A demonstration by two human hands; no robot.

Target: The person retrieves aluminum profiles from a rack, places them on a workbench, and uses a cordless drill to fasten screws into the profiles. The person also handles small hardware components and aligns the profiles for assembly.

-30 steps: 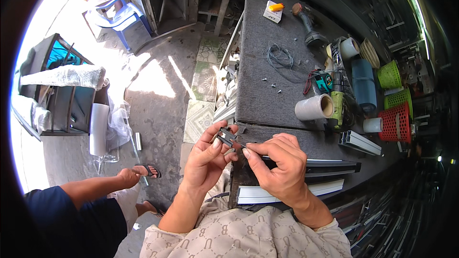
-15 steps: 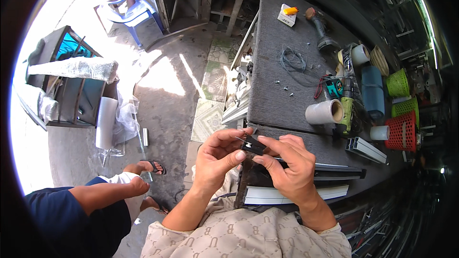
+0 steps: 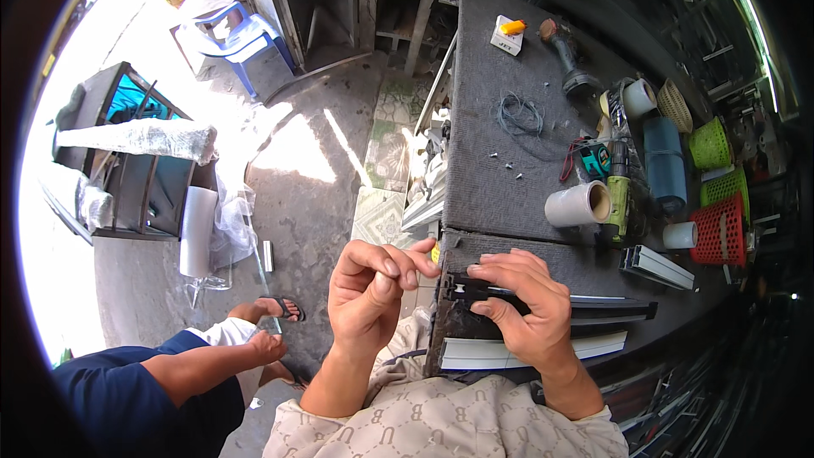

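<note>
My left hand [image 3: 369,288] is raised just off the near left corner of the carpeted workbench [image 3: 509,178]. Its thumb presses against curled fingers in a pinch, and I cannot make out what, if anything, is between them. To its right, my right hand [image 3: 527,301] has thumb and fingers closed round a small black part [image 3: 462,291] with a white bit at its left end. The part blends into the dark bench, so its outline is hard to see. A gap separates the two hands. Below the right hand lies a white metal profile [image 3: 526,351].
A cardboard-cored roll [image 3: 578,203], green drill [image 3: 617,203], tape measure [image 3: 593,159], wire coil [image 3: 519,114], angle grinder [image 3: 570,59] and several screws rest on the bench. Baskets [image 3: 719,231] line its right side. Another person [image 3: 182,373] stands at left, near a wrapped rack [image 3: 140,148].
My hands have moved apart. The left has come off the small black part with its fingers curled, while the part stays at my right fingertips. The view has shifted slightly.
</note>
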